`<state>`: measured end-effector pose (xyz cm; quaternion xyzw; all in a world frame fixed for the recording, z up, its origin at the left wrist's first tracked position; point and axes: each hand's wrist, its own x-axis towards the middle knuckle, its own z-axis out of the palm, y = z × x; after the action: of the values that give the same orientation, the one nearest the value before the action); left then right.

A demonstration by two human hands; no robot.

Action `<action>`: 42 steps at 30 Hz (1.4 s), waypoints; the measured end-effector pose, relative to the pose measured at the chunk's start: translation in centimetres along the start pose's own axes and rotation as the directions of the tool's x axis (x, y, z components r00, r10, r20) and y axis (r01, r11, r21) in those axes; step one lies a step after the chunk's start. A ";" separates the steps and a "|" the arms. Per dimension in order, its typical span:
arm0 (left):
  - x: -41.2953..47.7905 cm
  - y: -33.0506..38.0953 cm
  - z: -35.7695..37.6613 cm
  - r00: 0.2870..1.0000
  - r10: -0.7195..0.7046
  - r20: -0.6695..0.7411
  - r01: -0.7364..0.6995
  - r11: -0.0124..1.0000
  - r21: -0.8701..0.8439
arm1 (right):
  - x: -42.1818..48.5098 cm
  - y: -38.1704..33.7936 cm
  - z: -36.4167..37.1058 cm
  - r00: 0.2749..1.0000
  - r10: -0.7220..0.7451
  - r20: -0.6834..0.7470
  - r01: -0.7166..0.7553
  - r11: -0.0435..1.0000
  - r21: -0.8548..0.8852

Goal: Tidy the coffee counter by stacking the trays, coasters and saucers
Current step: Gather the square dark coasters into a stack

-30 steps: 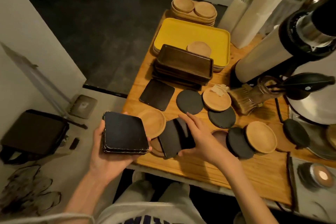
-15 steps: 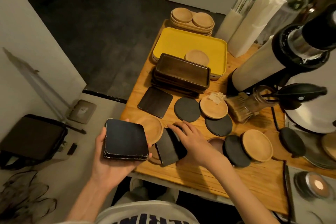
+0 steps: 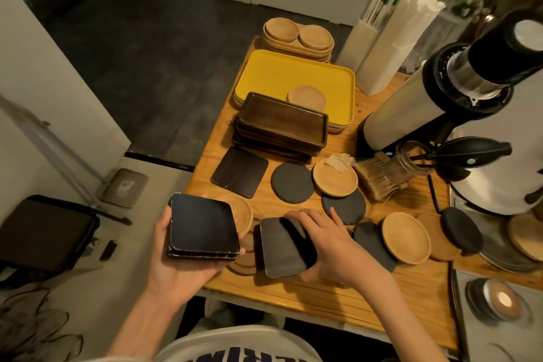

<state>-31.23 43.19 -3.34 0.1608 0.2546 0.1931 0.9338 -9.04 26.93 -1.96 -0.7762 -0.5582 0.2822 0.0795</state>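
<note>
The left grip is cupped palm up under a stack of square black coasters. Its thumb lies on the stack's left edge and its fingertips curl up at the right edge. The stack is held off the near-left corner of the worktop, well nearer the person than the yellow tray.

The right grip pinches 1 loose square coaster, fingers over its far edge and thumb at its near corner. That coaster sits over flat wooden saucers on the near side of the yellow tray, just beside the held stack. I cannot tell whether it is lifted clear of them.

A stack of dark wooden trays overlaps the yellow tray's near rim, and 1 pale saucer lies inside the tray. Beyond the tray is a pile of oval wooden trays. Between the tray and the hands lie another square coaster, round dark coasters and a saucer holding crumpled paper.
</note>
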 end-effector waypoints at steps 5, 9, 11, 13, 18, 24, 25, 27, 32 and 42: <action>0.4 0.1 0.7 0.999 -0.026 0.048 0.025 1.000 0.008 | -0.5 0.7 -1.4 0.998 0.030 -0.048 -0.025 0.996 0.084; 0.9 0.0 0.5 0.995 -0.048 0.083 0.058 0.991 -0.121 | -0.2 0.5 -2.7 0.996 0.002 -0.090 0.012 0.988 0.156; 0.7 0.0 0.5 0.994 -0.057 0.097 0.071 0.986 -0.152 | 0.0 -0.1 -3.6 0.994 -0.001 -0.108 0.028 0.969 0.244; 1.0 -0.2 0.6 0.993 -0.056 0.105 0.060 0.998 -0.036 | 0.0 -1.3 -4.5 0.993 0.000 -0.118 0.039 0.943 0.331; 1.2 -1.0 1.3 0.996 -0.084 -0.001 0.084 0.996 0.019 | 0.9 -4.7 -5.4 0.988 -0.101 -0.118 0.141 0.903 0.405; 1.1 -2.0 2.0 0.985 -0.148 -0.083 0.151 0.988 0.029 | 1.9 -6.6 -4.7 0.978 -0.209 -0.011 0.198 0.907 0.372; 1.1 -2.1 2.2 0.986 -0.150 -0.079 0.152 0.988 0.020 | 2.0 -6.7 -4.6 0.977 -0.215 -0.009 0.203 0.905 0.373; 1.1 -2.2 2.6 0.986 -0.156 -0.062 0.157 0.988 0.011 | 2.1 -6.6 -4.5 0.974 -0.225 -0.010 0.212 0.899 0.383; 1.2 -2.4 3.1 0.980 -0.185 -0.068 0.182 0.982 -0.046 | 2.2 -6.1 -4.7 0.972 -0.235 0.011 0.210 0.890 0.405; 1.7 -2.8 3.1 0.986 -0.161 -0.039 0.161 0.987 0.008 | 2.5 -6.4 -4.4 0.947 -0.320 0.027 0.286 0.880 0.378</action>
<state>-27.46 40.87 -2.61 0.1410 0.2854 0.1186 0.9405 -11.44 32.35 3.61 -0.6369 -0.6126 0.4004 0.2424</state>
